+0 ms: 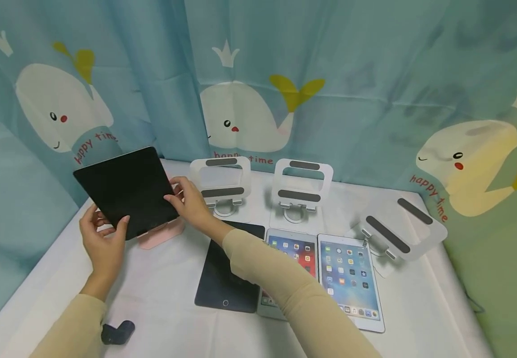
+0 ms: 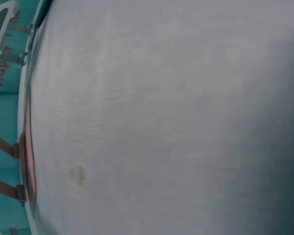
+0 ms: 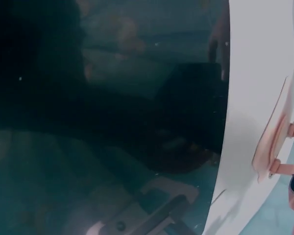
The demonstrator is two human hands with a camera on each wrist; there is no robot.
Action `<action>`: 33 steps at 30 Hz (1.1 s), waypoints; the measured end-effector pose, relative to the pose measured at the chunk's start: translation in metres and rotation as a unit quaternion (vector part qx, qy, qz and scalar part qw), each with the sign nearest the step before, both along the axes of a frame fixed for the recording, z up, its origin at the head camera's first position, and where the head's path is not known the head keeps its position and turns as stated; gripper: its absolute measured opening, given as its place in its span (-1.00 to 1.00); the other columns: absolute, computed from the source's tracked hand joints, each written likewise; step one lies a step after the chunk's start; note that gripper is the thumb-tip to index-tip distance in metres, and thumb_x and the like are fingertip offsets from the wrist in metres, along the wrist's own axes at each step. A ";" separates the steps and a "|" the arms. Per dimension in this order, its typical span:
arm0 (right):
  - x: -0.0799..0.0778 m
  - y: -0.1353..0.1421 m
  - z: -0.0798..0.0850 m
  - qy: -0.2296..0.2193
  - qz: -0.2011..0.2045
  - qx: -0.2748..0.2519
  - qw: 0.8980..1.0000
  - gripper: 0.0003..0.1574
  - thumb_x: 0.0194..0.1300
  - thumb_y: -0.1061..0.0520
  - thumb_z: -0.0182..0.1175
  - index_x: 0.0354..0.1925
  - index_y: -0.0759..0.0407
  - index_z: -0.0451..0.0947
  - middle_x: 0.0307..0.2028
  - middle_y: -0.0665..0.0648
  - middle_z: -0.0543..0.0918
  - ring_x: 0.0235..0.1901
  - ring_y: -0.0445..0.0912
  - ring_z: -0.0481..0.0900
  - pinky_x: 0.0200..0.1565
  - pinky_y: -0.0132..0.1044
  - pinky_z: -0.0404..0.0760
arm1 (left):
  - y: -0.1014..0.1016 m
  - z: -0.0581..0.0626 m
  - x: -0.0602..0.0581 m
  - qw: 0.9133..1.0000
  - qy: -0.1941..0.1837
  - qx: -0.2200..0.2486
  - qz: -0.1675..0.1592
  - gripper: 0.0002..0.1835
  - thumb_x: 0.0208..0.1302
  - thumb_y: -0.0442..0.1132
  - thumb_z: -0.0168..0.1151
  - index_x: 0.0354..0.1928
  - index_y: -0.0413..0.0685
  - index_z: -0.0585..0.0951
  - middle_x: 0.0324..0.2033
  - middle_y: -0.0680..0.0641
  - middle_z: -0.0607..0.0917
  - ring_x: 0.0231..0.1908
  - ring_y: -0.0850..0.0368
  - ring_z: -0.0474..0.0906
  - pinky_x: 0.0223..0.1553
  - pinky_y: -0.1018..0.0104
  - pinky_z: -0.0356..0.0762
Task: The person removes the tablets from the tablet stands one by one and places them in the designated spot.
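Note:
A tablet point(image 1: 126, 186) with a dark screen leans on a pink stand point(image 1: 162, 235) at the left of the table. My left hand point(image 1: 105, 243) grips its lower left edge, thumb on the front and fingers behind. At the right edge my right hand point(image 1: 193, 201) pinches it, thumb on the screen side. The tablet covers most of the stand; its pink base shows below. In the left wrist view the base point(image 2: 30, 161) appears at the left side. The right wrist view shows the pink stand point(image 3: 274, 147) beyond a glossy black tablet point(image 3: 112, 112) lying below.
Flat on the white table lie a black tablet point(image 1: 224, 281) and two tablets with lit screens point(image 1: 348, 278), partly under my right sleeve. Silver stands point(image 1: 222, 192) stand behind, one at the right point(image 1: 388, 233). A small dark curved object point(image 1: 119, 332) shows by my left sleeve. A whale-print curtain point(image 1: 249, 117) encloses the table.

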State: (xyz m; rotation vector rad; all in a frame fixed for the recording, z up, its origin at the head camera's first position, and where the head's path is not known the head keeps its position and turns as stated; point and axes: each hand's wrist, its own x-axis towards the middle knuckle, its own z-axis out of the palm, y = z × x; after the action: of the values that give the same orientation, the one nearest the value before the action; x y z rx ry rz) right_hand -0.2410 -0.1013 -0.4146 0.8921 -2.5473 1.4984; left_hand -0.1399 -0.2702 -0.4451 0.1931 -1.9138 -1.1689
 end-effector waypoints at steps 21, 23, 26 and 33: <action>0.007 -0.001 -0.001 0.098 -0.011 0.002 0.995 -0.68 0.33 0.16 0.16 0.00 0.23 0.39 -0.18 0.14 0.56 -0.23 -0.13 0.58 -0.24 -0.63 0.44 | 0.015 0.010 0.006 0.996 0.029 0.044 0.073 -0.39 0.08 -0.39 0.38 0.20 -0.19 0.40 -0.14 0.38 0.35 -0.20 0.48 0.35 -0.27 0.62 0.34; 0.008 0.002 0.002 0.100 0.000 -0.014 0.995 -0.69 0.31 0.19 0.17 -0.01 0.25 0.40 -0.19 0.15 0.56 -0.23 -0.12 0.58 -0.22 -0.63 0.46 | 0.017 0.015 0.009 0.996 0.031 0.051 0.072 -0.39 0.07 -0.38 0.38 0.20 -0.18 0.41 -0.14 0.38 0.37 -0.21 0.47 0.37 -0.27 0.61 0.35; 0.011 0.006 0.007 0.092 0.017 -0.033 0.995 -0.69 0.30 0.21 0.19 -0.03 0.27 0.40 -0.20 0.16 0.56 -0.25 -0.10 0.58 -0.24 -0.64 0.47 | 0.019 0.022 0.014 0.996 0.032 0.053 0.066 -0.39 0.06 -0.41 0.38 0.19 -0.18 0.41 -0.14 0.37 0.38 -0.22 0.46 0.38 -0.27 0.61 0.36; 0.018 0.015 0.020 0.085 0.046 -0.055 0.994 -0.67 0.29 0.23 0.18 -0.01 0.29 0.38 -0.21 0.19 0.55 -0.27 -0.09 0.55 -0.28 -0.64 0.46 | 0.020 0.038 0.023 0.996 0.023 0.068 0.052 -0.38 0.03 -0.48 0.37 0.18 -0.18 0.40 -0.16 0.34 0.41 -0.22 0.42 0.38 -0.27 0.62 0.37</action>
State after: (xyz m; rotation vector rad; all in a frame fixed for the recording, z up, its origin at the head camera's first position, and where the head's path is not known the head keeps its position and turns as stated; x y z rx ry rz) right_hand -0.2225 -0.0860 -0.3949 1.0847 -2.3099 1.4995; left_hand -0.1173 -0.2505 -0.4067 0.3321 -1.7638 -1.2227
